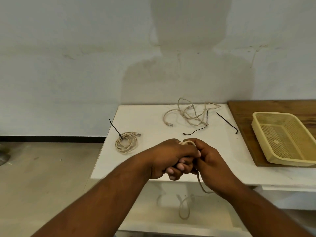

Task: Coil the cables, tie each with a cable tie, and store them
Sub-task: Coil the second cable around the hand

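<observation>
My left hand (168, 157) and my right hand (211, 159) meet above the white table's (150, 120) front edge. Both grip one beige cable (187, 143), which loops over the top of my fingers; its loose tail (201, 184) hangs below the table edge and curls near the floor. A coiled beige cable (126, 142) bound with a black cable tie (114, 128) lies at the left of the table. A tangled beige cable (189, 115) lies at the back. Two loose black cable ties (196, 131) (227, 123) lie near it.
A yellow plastic basket (283, 139) with perforated walls stands on a wooden board (244, 113) at the right. A pale wall rises behind the table. Bare floor lies to the left.
</observation>
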